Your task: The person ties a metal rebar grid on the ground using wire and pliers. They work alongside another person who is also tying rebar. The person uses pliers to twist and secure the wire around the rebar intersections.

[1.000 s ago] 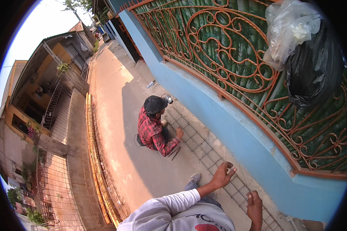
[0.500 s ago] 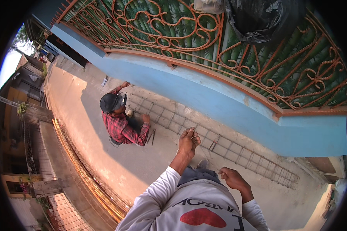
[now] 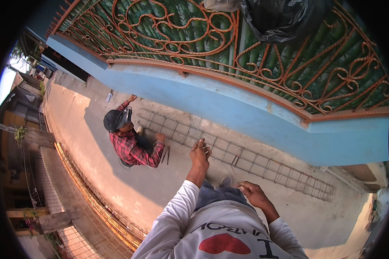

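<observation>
My left hand (image 3: 199, 154) is raised in front of me, thumb and fingertips pinched, the other fingers curled. A very thin wire seems to run from it, hard to make out now. Lower and to the right, my right hand (image 3: 253, 194) is closed, thumb against forefinger, at what looks like the wire's other end. Beyond both hands a long rebar cage (image 3: 266, 169) of bars and square ties lies on the ground. A red-handled hand tool (image 3: 237, 156) rests on the cage. Neither hand touches the cage, as far as I can see.
A co-worker (image 3: 132, 144) in a black cap and red plaid shirt crouches at the cage's far left end, beside a long-handled tool (image 3: 165, 154). A blue wall (image 3: 229, 110) with an orange iron fence (image 3: 181, 34) borders the far side. Long orange poles (image 3: 84, 185) lie at left.
The view has shifted slightly, so the scene sits further left and higher. My left fingers have shifted a little, and the pale wire loop seen there earlier no longer stands out.
</observation>
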Demonstrator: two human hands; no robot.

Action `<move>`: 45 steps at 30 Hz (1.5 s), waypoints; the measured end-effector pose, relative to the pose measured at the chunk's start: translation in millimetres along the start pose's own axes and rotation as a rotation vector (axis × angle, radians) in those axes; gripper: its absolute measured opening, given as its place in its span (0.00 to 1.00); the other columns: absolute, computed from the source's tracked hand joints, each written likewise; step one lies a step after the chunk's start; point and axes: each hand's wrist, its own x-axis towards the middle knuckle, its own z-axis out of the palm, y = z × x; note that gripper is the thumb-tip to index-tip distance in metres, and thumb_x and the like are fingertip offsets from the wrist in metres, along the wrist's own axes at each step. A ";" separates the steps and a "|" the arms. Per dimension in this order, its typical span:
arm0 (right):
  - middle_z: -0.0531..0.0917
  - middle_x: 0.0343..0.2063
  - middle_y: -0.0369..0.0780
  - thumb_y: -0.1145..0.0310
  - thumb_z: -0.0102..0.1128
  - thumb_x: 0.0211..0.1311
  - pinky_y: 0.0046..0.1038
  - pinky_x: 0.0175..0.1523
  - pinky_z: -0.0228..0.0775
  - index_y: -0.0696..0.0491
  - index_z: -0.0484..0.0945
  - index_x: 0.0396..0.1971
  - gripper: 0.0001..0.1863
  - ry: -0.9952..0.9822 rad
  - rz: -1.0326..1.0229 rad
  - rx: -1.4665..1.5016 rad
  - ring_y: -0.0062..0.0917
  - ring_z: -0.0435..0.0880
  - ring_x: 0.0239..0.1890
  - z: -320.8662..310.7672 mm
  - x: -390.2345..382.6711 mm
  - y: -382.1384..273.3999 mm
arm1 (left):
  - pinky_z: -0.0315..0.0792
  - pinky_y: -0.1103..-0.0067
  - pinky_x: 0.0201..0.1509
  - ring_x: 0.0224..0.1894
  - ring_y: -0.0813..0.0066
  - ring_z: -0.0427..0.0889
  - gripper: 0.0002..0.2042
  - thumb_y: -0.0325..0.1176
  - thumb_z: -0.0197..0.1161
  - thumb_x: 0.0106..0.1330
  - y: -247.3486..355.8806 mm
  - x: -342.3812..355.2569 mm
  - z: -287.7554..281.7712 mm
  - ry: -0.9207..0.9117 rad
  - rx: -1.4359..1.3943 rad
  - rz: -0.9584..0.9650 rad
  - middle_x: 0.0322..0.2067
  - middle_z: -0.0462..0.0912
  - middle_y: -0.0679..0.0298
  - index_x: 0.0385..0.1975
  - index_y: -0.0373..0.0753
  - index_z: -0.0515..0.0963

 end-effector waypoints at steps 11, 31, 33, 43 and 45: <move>0.87 0.48 0.43 0.64 0.51 0.76 0.32 0.59 0.73 0.52 0.83 0.52 0.14 -0.040 0.084 -0.090 0.32 0.85 0.52 -9.3 -32.0 17.9 | 0.76 0.81 0.29 0.27 0.78 0.76 0.08 0.35 0.53 0.78 9.6 101.7 -51.7 0.051 -0.320 -0.086 0.28 0.76 0.70 0.39 0.41 0.77; 0.87 0.50 0.42 0.64 0.50 0.77 0.32 0.61 0.73 0.52 0.82 0.52 0.15 0.066 0.097 -0.041 0.32 0.84 0.54 -40.5 -58.3 37.6 | 0.79 0.71 0.42 0.35 0.66 0.82 0.24 0.52 0.61 0.73 111.7 90.2 -11.4 -0.273 -0.518 0.388 0.42 0.83 0.56 0.53 0.36 0.73; 0.87 0.51 0.41 0.65 0.50 0.77 0.32 0.61 0.72 0.52 0.82 0.53 0.15 0.061 0.088 -0.007 0.33 0.84 0.54 -46.9 -51.0 28.8 | 0.76 0.69 0.56 0.48 0.62 0.83 0.33 0.60 0.57 0.72 105.7 43.6 9.1 -0.407 -0.483 0.276 0.47 0.83 0.54 0.57 0.32 0.72; 0.87 0.34 0.43 0.67 0.55 0.75 0.28 0.45 0.74 0.52 0.82 0.54 0.13 0.146 -0.014 -0.035 0.25 0.82 0.34 -60.5 -30.5 -11.5 | 0.72 0.66 0.62 0.56 0.64 0.82 0.29 0.57 0.56 0.74 50.2 -102.4 78.0 -1.112 0.902 0.207 0.49 0.87 0.56 0.58 0.34 0.77; 0.86 0.32 0.44 0.67 0.55 0.75 0.29 0.43 0.74 0.51 0.81 0.53 0.13 0.150 0.048 -0.121 0.28 0.82 0.32 -66.3 -31.3 -34.7 | 0.73 0.67 0.58 0.50 0.68 0.83 0.24 0.53 0.57 0.76 46.5 -115.2 85.8 -1.107 0.995 0.157 0.44 0.88 0.58 0.53 0.35 0.81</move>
